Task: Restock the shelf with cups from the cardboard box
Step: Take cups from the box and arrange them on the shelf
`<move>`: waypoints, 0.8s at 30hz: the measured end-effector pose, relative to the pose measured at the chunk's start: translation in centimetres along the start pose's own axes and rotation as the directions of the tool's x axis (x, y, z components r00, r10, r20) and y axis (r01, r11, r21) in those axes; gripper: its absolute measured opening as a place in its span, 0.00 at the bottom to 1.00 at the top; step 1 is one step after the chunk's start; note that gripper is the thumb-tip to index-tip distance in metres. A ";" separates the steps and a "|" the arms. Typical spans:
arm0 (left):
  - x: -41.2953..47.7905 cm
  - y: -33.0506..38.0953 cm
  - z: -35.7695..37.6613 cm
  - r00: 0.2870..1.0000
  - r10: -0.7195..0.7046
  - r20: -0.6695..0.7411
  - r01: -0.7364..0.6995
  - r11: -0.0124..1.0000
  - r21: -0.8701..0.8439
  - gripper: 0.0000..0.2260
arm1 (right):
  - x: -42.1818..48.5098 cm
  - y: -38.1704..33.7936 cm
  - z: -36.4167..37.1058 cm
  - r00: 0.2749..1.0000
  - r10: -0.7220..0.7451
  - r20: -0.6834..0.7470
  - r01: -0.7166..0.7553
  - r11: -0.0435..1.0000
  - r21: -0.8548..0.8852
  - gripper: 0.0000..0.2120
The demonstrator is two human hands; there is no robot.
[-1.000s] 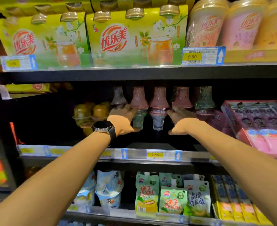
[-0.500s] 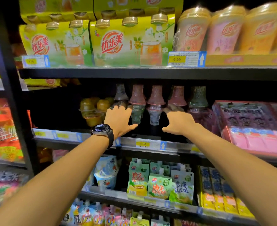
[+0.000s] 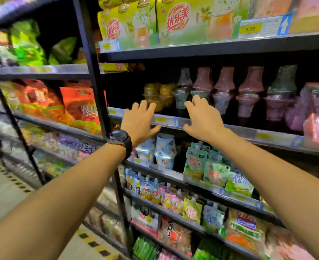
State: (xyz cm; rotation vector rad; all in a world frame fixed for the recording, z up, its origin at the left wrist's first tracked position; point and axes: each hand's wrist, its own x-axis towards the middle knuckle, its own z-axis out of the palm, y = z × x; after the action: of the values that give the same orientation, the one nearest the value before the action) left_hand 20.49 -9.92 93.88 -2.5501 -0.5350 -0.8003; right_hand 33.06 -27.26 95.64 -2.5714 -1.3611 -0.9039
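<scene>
Clear cups (image 3: 224, 91) stand in stacked pairs in a row on the dark middle shelf (image 3: 248, 131), some reddish, some greenish. My left hand (image 3: 139, 121), with a black watch on the wrist, hovers in front of the shelf edge with spread fingers and holds nothing. My right hand (image 3: 201, 118) hangs beside it, also empty with fingers spread, just in front of the leftmost cups (image 3: 181, 91). The cardboard box is out of view.
Yellow jelly cups (image 3: 154, 94) sit left of the row. Pink packs (image 3: 318, 109) lie at the right. Green-yellow drink boxes (image 3: 192, 19) fill the shelf above, pouches (image 3: 196, 164) the shelves below. A black upright post (image 3: 94, 72) separates snack bags (image 3: 79, 107) at left.
Both hands have drawn back out of the shelf, away from the cups, and are now empty in front of its edge. The view has swung left and down.
</scene>
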 end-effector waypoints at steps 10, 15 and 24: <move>-12.3 -9.6 2.6 0.964 -0.127 0.233 0.115 0.991 0.066 0.29 | -1.4 -14.8 5.1 0.962 -0.183 0.204 0.175 0.983 0.056 0.32; -19.3 -14.8 6.4 0.912 -0.120 0.393 0.084 0.991 0.107 0.30 | -3.8 -22.7 8.6 0.932 -0.156 0.328 0.133 0.987 0.092 0.30; -25.1 -17.5 13.6 0.843 0.075 0.532 -0.059 0.997 -0.047 0.31 | -10.2 -28.6 15.3 0.838 -0.019 0.545 -0.037 0.995 0.091 0.37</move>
State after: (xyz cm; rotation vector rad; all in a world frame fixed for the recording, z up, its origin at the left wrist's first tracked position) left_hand -0.73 5.58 73.16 -2.7946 -0.5940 -0.0495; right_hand 13.39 -12.31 72.33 -2.8712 -1.4543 -0.0710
